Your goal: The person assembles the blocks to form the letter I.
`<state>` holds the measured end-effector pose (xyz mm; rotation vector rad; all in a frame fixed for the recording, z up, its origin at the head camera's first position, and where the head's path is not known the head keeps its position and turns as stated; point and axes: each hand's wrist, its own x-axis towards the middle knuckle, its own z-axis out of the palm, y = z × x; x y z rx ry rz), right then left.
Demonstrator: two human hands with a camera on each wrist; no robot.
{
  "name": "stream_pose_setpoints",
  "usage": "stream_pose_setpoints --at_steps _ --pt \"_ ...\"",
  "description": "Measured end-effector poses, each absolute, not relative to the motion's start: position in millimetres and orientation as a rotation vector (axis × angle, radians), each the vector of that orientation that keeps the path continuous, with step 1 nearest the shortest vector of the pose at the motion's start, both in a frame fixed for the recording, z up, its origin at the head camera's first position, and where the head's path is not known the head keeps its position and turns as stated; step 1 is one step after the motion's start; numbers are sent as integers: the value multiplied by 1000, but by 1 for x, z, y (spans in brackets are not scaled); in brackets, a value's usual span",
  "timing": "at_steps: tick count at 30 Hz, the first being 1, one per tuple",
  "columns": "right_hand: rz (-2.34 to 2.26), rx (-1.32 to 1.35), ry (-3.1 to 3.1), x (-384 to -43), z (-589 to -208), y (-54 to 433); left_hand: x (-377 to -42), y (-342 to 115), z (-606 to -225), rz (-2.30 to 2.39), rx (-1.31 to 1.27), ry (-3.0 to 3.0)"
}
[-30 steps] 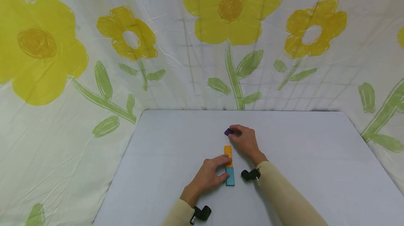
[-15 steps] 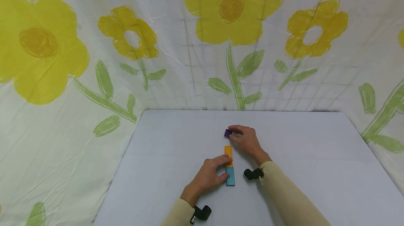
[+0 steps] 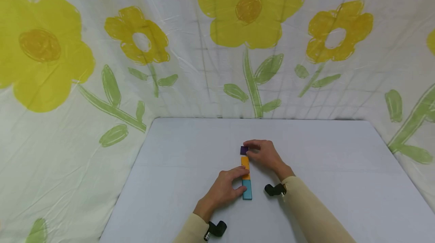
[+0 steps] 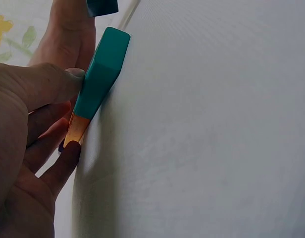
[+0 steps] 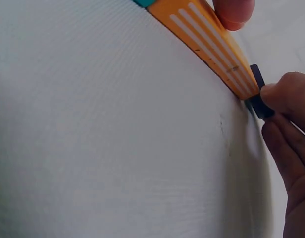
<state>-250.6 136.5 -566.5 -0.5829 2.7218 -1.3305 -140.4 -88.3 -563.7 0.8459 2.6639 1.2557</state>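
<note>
An orange block (image 3: pixel 245 162) with white stripes and a teal block (image 3: pixel 247 194) stand end to end in a row on the white table. My left hand (image 3: pixel 222 188) lies along the row's left side. Its thumb touches the teal block (image 4: pixel 105 64), while a fingertip (image 5: pixel 235 14) reaches over the upper edge of the orange block. At the row's far end, my right hand (image 3: pixel 266 156) pinches a small dark purple block (image 3: pixel 244 150) between thumb and fingers. In the head view, a narrow gap separates it from the orange block. Left fingers partly cover the orange block.
A white table (image 3: pixel 170 182) surrounds the row on all sides. Behind its far edge hangs a pale curtain (image 3: pixel 190 96) painted with yellow flowers. Small black cameras sit on the left wrist (image 3: pixel 217 228) and the right wrist (image 3: pixel 275 190).
My right hand has drawn the purple block closer to the orange one and turned it square with the row. The left hand and both row blocks stay in place.
</note>
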Motion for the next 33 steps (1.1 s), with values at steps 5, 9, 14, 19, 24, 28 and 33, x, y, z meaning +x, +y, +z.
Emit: stream_pose_setpoints --at_steps 5,9,14,19,24,28,33 --pt "-1322 -632 2738 -250 -571 139 -140 -89 -563 1257 823 2650" --pt "-1331 -659 2736 -250 -572 139 -140 -89 -563 1253 815 2650" --pt "-1321 -675 2740 -249 -572 139 -139 -89 -563 1257 810 2643" --pt "-1316 -669 2735 -249 -571 139 -139 -89 -563 1250 808 2643" --pt "-1308 -675 2745 -249 -571 139 -139 -88 -562 1237 821 2655" --pt "-1309 -676 2753 -249 -571 139 -139 -88 -562 1231 832 2663" --pt "-1328 -672 2754 -248 -572 140 -140 -88 -562 1230 838 2662"
